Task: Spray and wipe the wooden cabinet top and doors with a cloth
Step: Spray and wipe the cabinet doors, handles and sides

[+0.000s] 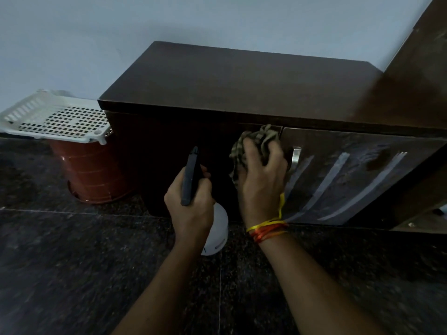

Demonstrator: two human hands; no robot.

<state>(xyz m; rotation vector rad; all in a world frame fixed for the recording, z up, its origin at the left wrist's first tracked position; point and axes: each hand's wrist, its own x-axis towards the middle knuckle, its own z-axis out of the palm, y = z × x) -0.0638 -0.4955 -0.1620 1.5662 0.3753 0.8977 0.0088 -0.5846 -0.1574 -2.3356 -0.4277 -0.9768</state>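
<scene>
Head view: right hand (262,175) clamps crumpled olive checked cloth (256,141) against dark wooden cabinet (242,88) door seam; left hand (191,201) grips white spray bottle (219,228), black-nozzled, body mostly hidden; cabinet's right end cut off.

No text, label, brand or number can be read anywhere. The white plastic spray bottle (219,234) shows a small dark mark low on its body (too blurred to make out as letters), and the dark brown wooden cabinet (242,93) carries no legible lettering.
</scene>
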